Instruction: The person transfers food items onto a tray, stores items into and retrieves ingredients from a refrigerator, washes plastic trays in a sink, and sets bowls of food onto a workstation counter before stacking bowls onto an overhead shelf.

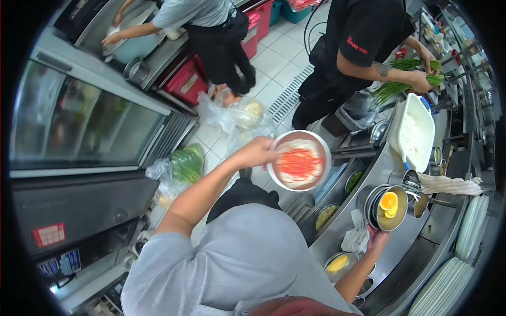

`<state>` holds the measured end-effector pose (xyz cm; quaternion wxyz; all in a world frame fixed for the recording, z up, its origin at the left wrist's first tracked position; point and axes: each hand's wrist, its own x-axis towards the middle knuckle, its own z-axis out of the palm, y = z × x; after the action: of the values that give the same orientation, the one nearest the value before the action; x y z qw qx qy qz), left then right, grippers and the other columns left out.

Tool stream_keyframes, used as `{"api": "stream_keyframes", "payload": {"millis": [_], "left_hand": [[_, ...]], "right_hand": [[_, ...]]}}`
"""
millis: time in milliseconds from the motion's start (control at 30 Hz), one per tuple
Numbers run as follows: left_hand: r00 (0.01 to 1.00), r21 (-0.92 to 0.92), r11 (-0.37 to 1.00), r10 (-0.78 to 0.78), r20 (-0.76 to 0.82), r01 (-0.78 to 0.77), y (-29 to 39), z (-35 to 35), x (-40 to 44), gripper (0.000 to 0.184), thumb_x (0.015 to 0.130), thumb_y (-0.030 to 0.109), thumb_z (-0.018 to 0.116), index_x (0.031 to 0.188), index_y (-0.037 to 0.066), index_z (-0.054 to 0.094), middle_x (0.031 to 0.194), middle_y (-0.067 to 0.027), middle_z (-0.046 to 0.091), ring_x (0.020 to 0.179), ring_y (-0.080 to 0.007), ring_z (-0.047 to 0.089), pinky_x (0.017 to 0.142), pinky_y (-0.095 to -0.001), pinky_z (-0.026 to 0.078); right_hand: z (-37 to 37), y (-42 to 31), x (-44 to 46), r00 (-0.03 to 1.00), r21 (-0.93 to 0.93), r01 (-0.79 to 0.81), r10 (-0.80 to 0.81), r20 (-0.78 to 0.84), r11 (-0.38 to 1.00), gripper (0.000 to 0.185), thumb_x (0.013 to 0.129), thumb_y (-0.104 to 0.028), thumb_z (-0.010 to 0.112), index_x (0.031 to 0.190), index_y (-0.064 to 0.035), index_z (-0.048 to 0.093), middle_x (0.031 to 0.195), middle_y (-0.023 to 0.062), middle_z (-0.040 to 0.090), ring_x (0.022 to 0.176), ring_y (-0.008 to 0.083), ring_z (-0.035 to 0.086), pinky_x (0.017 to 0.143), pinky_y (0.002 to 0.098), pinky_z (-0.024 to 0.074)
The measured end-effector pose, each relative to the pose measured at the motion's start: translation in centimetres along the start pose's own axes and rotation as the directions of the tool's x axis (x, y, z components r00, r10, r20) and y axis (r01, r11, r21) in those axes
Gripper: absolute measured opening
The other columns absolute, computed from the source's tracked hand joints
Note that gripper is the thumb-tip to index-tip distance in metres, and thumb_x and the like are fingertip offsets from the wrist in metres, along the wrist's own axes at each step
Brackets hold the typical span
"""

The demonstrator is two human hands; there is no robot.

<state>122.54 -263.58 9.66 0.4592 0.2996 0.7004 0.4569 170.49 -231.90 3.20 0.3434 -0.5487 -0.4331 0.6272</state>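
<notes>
Head view. 1 tub (299, 160), white, held up left of the counter (396, 259); red strips (299, 164) over something pale inside. Left hand (257, 153) clamped on its rim, the fingers pressed to the wall. Right hand (377, 239) at the near edge of a bowl stack (402, 211) on the counter; its fingers are blurred, cannot tell if closed or only resting.

Handling, my judgement: tub fairly light, wall stiff, rim slick if wet. Strips soft and loose, likely to slide if tipped. Best hold: rim at 2 opposite sides, or 1 hand at the rim and 1 under the base. Bowl stack heavier, hard, may shift between layers; take it low, round the sides. Orange slices (389, 200) soft, wet, slippery.

Counts: 1 tub; at least 3 bowls in the stack, lower ones hidden; 3 orange slices or so, overlapping. On the counter: 1 tray (431, 128) of white food at the far end, 1 crumpled cloth (354, 239) beside the stack, 1 bowl of yellow food (338, 263) nearer the body. Right of the counter: 2 plate piles (443, 289), plates too tight to count. Beyond the tub, left of the counter: 2 co-workers, 1 gripping green stalks (392, 90).
</notes>
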Motion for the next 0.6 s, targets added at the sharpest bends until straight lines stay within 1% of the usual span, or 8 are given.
{"api": "stream_keyframes", "payload": {"millis": [100, 200, 300, 367, 433, 500, 567, 600], "left_hand": [[0.988, -0.136, 0.987, -0.1, -0.119, 0.084, -3.9, -5.9, -2.4, 0.023, 0.085, 0.016, 0.064, 0.098, -0.002, 0.068, 0.075, -0.0055, 0.068, 0.058, -0.0114, 0.063, 0.049, -0.0259, 0.052], [0.974, -0.174, 0.983, -0.095, -0.206, 0.059, -6.7, -11.7, -3.4, 0.021, 0.087, 0.015, 0.063, 0.095, -0.004, 0.067, 0.076, -0.0053, 0.068, 0.058, -0.011, 0.062, 0.049, -0.0252, 0.052], [0.957, -0.182, 0.983, -0.065, -0.281, 0.013, -6.1, -17.4, -3.2, 0.019, 0.087, 0.014, 0.061, 0.093, -0.004, 0.065, 0.077, -0.0064, 0.068, 0.06, -0.0116, 0.062, 0.05, -0.0254, 0.052], [0.949, -0.191, 0.981, -0.044, -0.311, -0.017, -5.2, -20.1, -2.5, 0.018, 0.087, 0.013, 0.06, 0.093, -0.004, 0.064, 0.078, -0.0072, 0.068, 0.061, -0.012, 0.062, 0.05, -0.0257, 0.052], [0.941, -0.158, 0.987, -0.018, -0.337, -0.038, -4.3, -23.0, -1.4, 0.019, 0.087, 0.012, 0.06, 0.097, -0.003, 0.065, 0.079, -0.0068, 0.068, 0.06, -0.0118, 0.062, 0.051, -0.0264, 0.052], [0.939, -0.222, 0.971, 0.009, -0.343, -0.091, -2.8, -25.0, -0.4, 0.019, 0.087, 0.013, 0.06, 0.097, -0.003, 0.065, 0.079, -0.0065, 0.068, 0.06, -0.0113, 0.061, 0.051, -0.026, 0.052], [0.926, -0.198, 0.976, 0.011, -0.378, -0.092, -2.1, -26.8, 0.7, 0.019, 0.087, 0.012, 0.06, 0.096, -0.003, 0.066, 0.079, -0.0064, 0.068, 0.06, -0.0112, 0.061, 0.051, -0.0258, 0.052], [0.916, -0.18, 0.979, 0.014, -0.401, -0.093, -1.6, -27.3, 1.1, 0.019, 0.087, 0.012, 0.06, 0.096, -0.003, 0.066, 0.078, -0.0063, 0.068, 0.06, -0.0112, 0.061, 0.051, -0.0257, 0.051]], "right_hand": [[4.1, -2.0, -3.1, 0.998, -0.1, -0.029, 0.035, 0.055, 0.995, 0.04, 0.096, -0.026, 0.052, 0.127, -0.0017, 0.055, 0.112, 0.0164, 0.068, 0.085, 0.0273, 0.072, 0.06, 0.0343, 0.0637], [10.1, -1.9, -5.1, 0.994, -0.118, -0.045, 0.056, 0.092, 0.992, 0.04, 0.097, -0.026, 0.051, 0.128, -0.0015, 0.055, 0.111, 0.016, 0.068, 0.082, 0.0264, 0.072, 0.058, 0.0336, 0.0629], [18.3, -1.4, -6.3, 0.961, -0.153, -0.15, 0.18, 0.211, 0.977, 0.041, 0.096, -0.027, 0.053, 0.13, -0.0029, 0.053, 0.114, 0.0153, 0.067, 0.089, 0.0266, 0.071, 0.061, 0.0367, 0.0628], [24.1, 0.2, -6.5, 0.943, -0.097, -0.167, 0.188, 0.275, 0.981, 0.041, 0.096, -0.027, 0.057, 0.13, -0.004, 0.054, 0.113, 0.0125, 0.068, 0.089, 0.0236, 0.072, 0.061, 0.0357, 0.063], [30.6, 0.7, -6.6, 0.907, -0.156, -0.209, 0.251, 0.338, 0.965, 0.039, 0.097, -0.025, 0.055, 0.13, -0.0033, 0.054, 0.115, 0.0131, 0.067, 0.09, 0.025, 0.071, 0.065, 0.0379, 0.0628], [36.6, 2.5, -5.2, 0.866, -0.143, -0.216, 0.257, 0.43, 0.966, 0.036, 0.099, -0.024, 0.052, 0.125, -0.0003, 0.056, 0.112, 0.0154, 0.068, 0.091, 0.0269, 0.071, 0.069, 0.0406, 0.0623], [42.8, 3.2, -3.4, 0.781, -0.221, -0.232, 0.317, 0.538, 0.947, 0.035, 0.099, -0.023, 0.051, 0.122, 0.0032, 0.057, 0.114, 0.0191, 0.067, 0.091, 0.0296, 0.071, 0.072, 0.0437, 0.0617], [45.8, 4.0, -2.3, 0.778, -0.204, -0.261, 0.331, 0.535, 0.944, 0.033, 0.099, -0.02, 0.049, 0.118, 0.0048, 0.059, 0.112, 0.0207, 0.067, 0.09, 0.0311, 0.071, 0.071, 0.0437, 0.0615]]}}
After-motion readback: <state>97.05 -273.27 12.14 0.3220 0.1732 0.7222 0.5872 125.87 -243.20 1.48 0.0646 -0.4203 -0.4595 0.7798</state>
